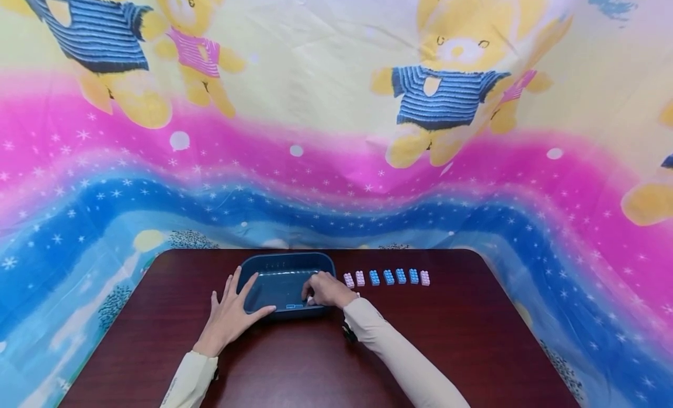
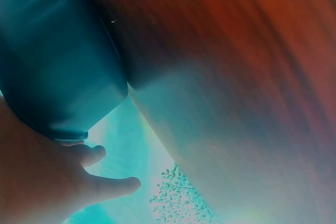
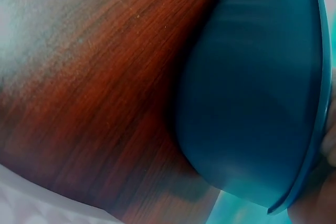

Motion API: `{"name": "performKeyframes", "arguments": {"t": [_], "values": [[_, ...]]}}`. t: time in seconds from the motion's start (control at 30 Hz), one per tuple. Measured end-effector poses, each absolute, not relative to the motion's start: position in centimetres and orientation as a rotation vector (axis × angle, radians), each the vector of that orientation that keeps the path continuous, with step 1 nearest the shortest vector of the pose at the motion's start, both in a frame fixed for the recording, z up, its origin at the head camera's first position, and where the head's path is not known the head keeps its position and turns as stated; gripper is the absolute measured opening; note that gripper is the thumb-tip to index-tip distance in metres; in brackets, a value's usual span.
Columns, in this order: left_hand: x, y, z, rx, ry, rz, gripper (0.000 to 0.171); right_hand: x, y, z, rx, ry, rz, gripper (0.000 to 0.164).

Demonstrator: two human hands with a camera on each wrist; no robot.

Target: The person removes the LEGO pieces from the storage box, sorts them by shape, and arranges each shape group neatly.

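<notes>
A dark blue plastic tray (image 1: 278, 286) sits near the back of the table, left of centre. My left hand (image 1: 231, 314) spreads its fingers over the tray's left end, thumb along the front rim. In the left wrist view the tray's outer wall (image 2: 58, 66) rises beside that hand. Reaching over the right rim, my right hand (image 1: 327, 290) has its fingers curled down inside, pinching a small pale toy building block (image 1: 309, 301) mostly hidden by them. Blue toy building blocks (image 1: 294, 306) lie on the tray floor by the front wall, close to these fingers.
Right of the tray, pink building blocks (image 1: 360, 278) and blue building blocks (image 1: 389, 277) stand in a row. Another pink block (image 1: 358, 294) peeks out by the right wrist. A patterned cloth (image 1: 336, 186) hangs behind the dark red wooden table (image 1: 294, 367).
</notes>
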State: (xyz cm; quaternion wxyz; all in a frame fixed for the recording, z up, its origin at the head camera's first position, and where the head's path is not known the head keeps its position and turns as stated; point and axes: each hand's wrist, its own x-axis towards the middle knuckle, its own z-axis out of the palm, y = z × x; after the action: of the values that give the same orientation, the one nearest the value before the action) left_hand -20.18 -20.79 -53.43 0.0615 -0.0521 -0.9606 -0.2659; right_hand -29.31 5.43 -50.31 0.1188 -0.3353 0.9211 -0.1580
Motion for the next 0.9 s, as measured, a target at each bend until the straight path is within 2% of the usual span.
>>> {"name": "performKeyframes", "arguments": {"t": [0.3, 0.9], "values": [[-20.10, -20.89, -53.49, -0.154, -2.917, -0.804, 0.106, -29.09, 5.50, -50.24, -1.032, 2.679, -0.559, 0.005], [-20.09, -20.81, -53.25, -0.173, -2.911, -0.811, 0.105, -29.11, 6.05, -50.55, -1.164, 2.708, -0.715, 0.012]]}}
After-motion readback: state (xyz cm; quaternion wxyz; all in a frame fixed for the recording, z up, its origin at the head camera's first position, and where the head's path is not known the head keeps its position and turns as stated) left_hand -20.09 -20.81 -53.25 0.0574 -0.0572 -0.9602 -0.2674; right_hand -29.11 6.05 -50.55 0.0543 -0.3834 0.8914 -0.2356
